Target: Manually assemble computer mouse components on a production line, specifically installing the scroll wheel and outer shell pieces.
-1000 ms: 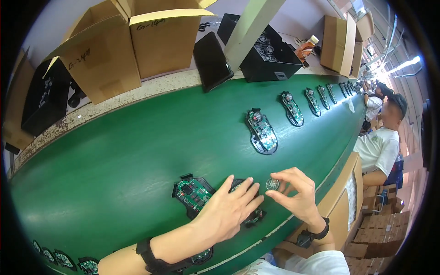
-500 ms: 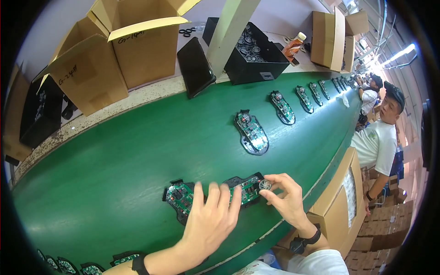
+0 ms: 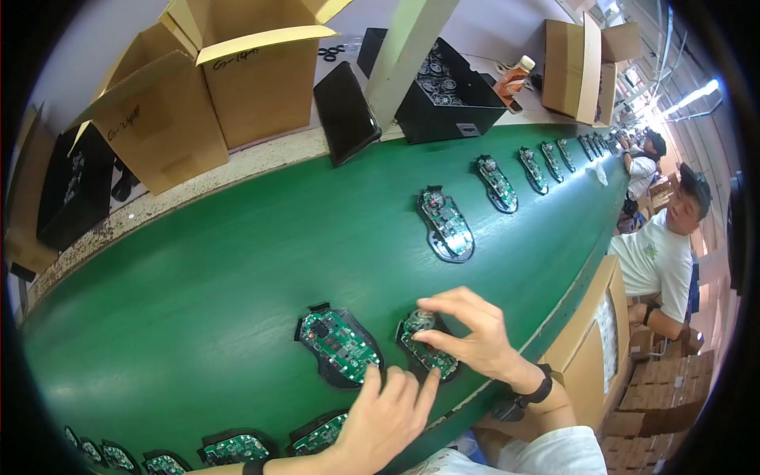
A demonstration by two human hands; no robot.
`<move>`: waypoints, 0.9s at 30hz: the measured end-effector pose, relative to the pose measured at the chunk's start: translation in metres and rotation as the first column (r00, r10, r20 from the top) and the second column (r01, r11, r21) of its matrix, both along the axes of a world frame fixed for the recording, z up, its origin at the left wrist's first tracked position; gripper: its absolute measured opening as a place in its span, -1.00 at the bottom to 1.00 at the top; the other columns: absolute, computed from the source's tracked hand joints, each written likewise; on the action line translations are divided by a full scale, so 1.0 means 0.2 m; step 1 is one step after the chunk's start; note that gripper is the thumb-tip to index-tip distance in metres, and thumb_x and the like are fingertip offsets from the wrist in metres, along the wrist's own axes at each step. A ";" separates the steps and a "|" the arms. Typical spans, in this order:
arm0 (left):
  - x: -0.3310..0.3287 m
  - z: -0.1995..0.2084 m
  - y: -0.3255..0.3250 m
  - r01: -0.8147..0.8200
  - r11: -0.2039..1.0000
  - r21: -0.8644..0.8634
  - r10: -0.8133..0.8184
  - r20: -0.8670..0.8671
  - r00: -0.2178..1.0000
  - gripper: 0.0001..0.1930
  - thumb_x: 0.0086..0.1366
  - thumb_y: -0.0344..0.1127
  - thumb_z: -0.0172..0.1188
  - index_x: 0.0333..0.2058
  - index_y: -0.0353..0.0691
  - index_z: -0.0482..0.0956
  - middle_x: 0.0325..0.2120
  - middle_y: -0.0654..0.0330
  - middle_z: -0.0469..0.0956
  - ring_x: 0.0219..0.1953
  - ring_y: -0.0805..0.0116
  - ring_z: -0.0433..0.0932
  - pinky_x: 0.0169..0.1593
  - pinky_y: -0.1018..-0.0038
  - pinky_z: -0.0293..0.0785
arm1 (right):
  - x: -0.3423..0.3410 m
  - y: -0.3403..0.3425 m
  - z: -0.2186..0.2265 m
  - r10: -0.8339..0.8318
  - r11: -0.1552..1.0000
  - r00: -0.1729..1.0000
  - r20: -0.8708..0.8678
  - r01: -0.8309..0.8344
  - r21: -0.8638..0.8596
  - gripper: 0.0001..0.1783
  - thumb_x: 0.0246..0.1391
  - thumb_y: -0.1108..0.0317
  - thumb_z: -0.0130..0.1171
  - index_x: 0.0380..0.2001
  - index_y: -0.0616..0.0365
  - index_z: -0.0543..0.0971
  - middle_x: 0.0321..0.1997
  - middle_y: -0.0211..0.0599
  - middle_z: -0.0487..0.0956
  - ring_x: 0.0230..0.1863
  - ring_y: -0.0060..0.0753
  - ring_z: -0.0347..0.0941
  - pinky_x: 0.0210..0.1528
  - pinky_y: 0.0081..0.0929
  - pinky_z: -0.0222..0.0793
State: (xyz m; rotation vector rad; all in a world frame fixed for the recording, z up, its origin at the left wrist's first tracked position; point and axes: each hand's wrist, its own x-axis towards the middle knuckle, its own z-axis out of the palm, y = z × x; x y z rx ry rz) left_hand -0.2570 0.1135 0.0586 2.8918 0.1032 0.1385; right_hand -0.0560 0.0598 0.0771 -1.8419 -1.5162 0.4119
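My right hand [image 3: 473, 332] pinches a small round wheel-like part [image 3: 422, 319] between thumb and forefinger. It sits at the top end of a green circuit board in a black housing [image 3: 437, 360], and I cannot tell whether it is fixed there. Fingers apart, my left hand [image 3: 385, 412] reaches over the near side of the belt. One fingertip meets the lower edge of that board, and another is at the lower corner of a second circuit board in a black housing [image 3: 340, 344] to its left.
A green conveyor belt [image 3: 198, 293] carries several more boards, in a row running to the far right [image 3: 446, 226] and at the near left [image 3: 236, 448]. Along its far side stand cardboard boxes [image 3: 170, 119], a dark tablet [image 3: 347, 115] and a black bin [image 3: 451, 119]. A co-worker [image 3: 661, 253] is at right.
The right-hand board has turned from lying sideways to slanting toward me. My right hand has moved left with the round part; my left hand has drawn back toward me, uncovering the left board.
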 end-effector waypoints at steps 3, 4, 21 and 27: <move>0.00 -0.02 0.03 -0.095 0.982 -0.161 0.088 -0.047 0.995 -0.48 0.24 -0.30 0.00 0.22 -0.05 0.42 -0.15 0.07 0.45 0.00 0.11 0.37 0.18 0.05 0.25 | 0.05 -0.04 0.02 0.032 0.999 0.986 0.163 -0.037 0.028 -0.56 -0.15 0.39 0.49 -0.12 0.17 0.64 -0.27 -0.27 0.62 -0.29 -0.29 0.53 -0.29 -0.41 0.51; 0.01 -0.03 0.03 -0.129 0.989 -0.072 0.130 0.013 0.991 -0.47 0.24 -0.27 0.02 0.23 0.04 0.41 -0.08 0.03 0.43 0.04 0.08 0.36 0.19 0.03 0.24 | 0.06 -0.06 0.03 0.089 0.996 0.970 0.226 -0.090 -0.005 -0.56 -0.16 0.38 0.49 -0.13 0.16 0.64 -0.28 -0.30 0.62 -0.31 -0.30 0.52 -0.32 -0.42 0.51; 0.17 0.01 0.04 -0.085 0.972 0.219 0.123 -0.163 0.979 -0.45 0.32 -0.12 -0.03 0.29 0.01 0.31 0.15 -0.31 0.37 0.32 -0.23 0.18 0.32 -0.19 0.09 | 0.07 -0.03 0.05 0.166 0.986 0.882 0.442 -0.138 -0.095 -0.56 -0.13 0.32 0.42 -0.09 0.05 0.65 -0.23 -0.44 0.58 -0.32 -0.39 0.46 -0.40 -0.51 0.48; 0.20 0.00 0.04 -0.053 0.968 0.244 0.089 -0.138 0.986 -0.47 0.32 -0.17 -0.04 0.27 -0.01 0.37 0.12 -0.25 0.42 0.30 -0.21 0.21 0.31 -0.16 0.10 | 0.11 -0.08 0.02 0.210 0.977 0.814 0.542 -0.196 -0.083 -0.51 -0.21 0.38 0.36 -0.07 0.10 0.64 -0.21 -0.45 0.57 -0.30 -0.44 0.45 -0.41 -0.56 0.48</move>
